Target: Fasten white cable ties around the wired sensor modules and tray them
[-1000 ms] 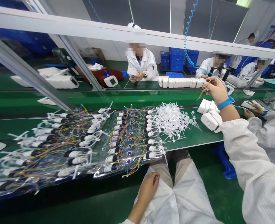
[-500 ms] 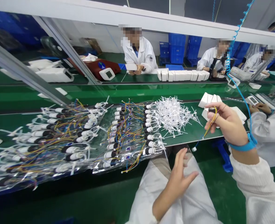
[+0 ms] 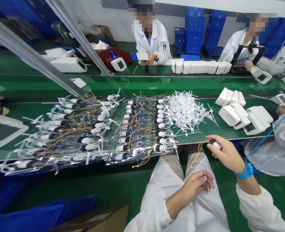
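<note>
Since half a second ago, my left hand point(image 3: 192, 187) has gone from spread to curled, and my right hand point(image 3: 229, 156) has come back off the bench point(image 3: 212, 132) toward my lap. Right thumb and fingers pinch one small motor point(image 3: 217, 146), white and black, at the bench's near edge; left fingers are bent nearly closed about the small end piece point(image 3: 205, 185) of its thin wires point(image 3: 199, 148), too covered to make out well. One blue strap point(image 3: 247, 171) rings my right wrist. Two clear plastic trays point(image 3: 112, 160) on the bench hold more motors, tangled in wires and overlapping, so I can't count them. Just beside is one heap of white ties point(image 3: 187, 111), also past counting. Right of it, white cases point(image 3: 229, 116) sit in three overlapping clusters. One big case point(image 3: 4, 132) is cut off at my left. Two people point(image 3: 152, 45) face me across the line; blue crates point(image 3: 195, 32) stand behind, insides hidden. Two more people are cut off by the right edge.
</note>
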Motion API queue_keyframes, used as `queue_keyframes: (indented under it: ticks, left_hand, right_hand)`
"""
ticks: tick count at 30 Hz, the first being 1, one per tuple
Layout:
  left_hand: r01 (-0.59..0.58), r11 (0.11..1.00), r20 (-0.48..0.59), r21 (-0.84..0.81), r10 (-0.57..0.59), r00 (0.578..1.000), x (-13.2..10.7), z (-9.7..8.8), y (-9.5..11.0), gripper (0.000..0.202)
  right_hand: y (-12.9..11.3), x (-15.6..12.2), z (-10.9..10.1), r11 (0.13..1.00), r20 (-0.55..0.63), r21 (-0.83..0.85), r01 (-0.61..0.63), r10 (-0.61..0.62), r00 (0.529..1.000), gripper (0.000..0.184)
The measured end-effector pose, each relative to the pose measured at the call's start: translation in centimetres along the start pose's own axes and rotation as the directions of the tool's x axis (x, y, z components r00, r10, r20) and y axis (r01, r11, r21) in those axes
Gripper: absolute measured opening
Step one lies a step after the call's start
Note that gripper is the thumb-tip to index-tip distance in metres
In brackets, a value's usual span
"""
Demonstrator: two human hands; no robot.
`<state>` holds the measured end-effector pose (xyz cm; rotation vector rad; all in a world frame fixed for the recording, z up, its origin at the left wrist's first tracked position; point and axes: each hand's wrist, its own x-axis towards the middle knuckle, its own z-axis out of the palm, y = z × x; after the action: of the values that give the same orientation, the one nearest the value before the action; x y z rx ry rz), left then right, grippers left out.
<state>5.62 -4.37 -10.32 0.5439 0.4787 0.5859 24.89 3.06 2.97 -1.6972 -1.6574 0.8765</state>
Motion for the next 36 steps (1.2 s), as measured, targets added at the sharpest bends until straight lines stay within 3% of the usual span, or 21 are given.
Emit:
queue_keyframes:
  ticks: [4, 8, 12, 17, 20, 24, 27, 30, 32, 36]
  left_hand:
    - [-0.026, 0.973, -0.122, -0.231, -0.002, 0.993, -0.5, 0.2, 1.0, 0.033]
    - [-0.094, 0.951, -0.199, -0.295, 0.035, 0.979, -0.8, 1.5, 2.7, 0.041]
    - [-0.15, 0.961, -0.248, -0.232, 0.091, 0.965, -1.0, 3.1, 3.6, 0.059]
    - [-0.229, 0.965, -0.312, -0.125, 0.181, 0.933, -0.7, 3.4, 3.8, 0.061]
    - [-0.261, 0.963, -0.384, -0.071, 0.215, 0.898, -0.8, 2.8, 4.3, 0.064]
    - [-0.243, 0.969, -0.448, 0.055, 0.241, 0.861, -1.5, 1.6, 5.5, 0.056]
    - [-0.275, 0.954, -0.461, 0.12, 0.298, 0.836, -2.3, 0.9, 6.3, 0.046]
    - [-0.349, 0.933, -0.504, 0.088, 0.344, 0.792, -3.0, 0.9, 7.1, 0.041]
    - [-0.387, 0.92, -0.53, 0.054, 0.355, 0.77, -3.5, 1.3, 7.8, 0.039]
    - [-0.414, 0.91, -0.536, 0.016, 0.357, 0.765, -4.1, 1.8, 9.0, 0.042]
  right_hand:
    - [2.5, -1.4, 2.3, 0.998, 0.081, -0.054, -0.021, 0.026, 0.996, 0.048]
    - [3.0, -3.6, 4.1, 0.996, 0.057, 0.012, -0.087, 0.087, 0.995, 0.035]
    - [2.4, -5.0, 5.5, 0.995, -0.057, 0.093, -0.042, 0.047, 0.997, 0.029]
    - [1.8, -5.6, 6.9, 0.993, -0.136, 0.108, 0.054, -0.039, 0.99, 0.031]
    - [1.4, -5.8, 7.6, 0.985, -0.094, 0.119, 0.124, -0.114, 0.989, 0.037]
    - [0.9, -5.6, 7.4, 0.963, 0.052, 0.146, 0.226, -0.235, 0.971, 0.042]
    - [0.9, -4.4, 6.6, 0.942, 0.17, 0.235, 0.24, -0.282, 0.944, 0.041]
    - [1.3, -1.4, 6.7, 0.957, 0.093, 0.266, 0.118, -0.148, 0.985, 0.042]
    - [1.6, 1.3, 7.8, 0.987, -0.015, 0.154, 0.048, -0.047, 0.999, 0.042]
    - [2.2, 6.3, 11.5, 0.991, -0.081, -0.114, 0.069, -0.078, 0.994, 0.042]
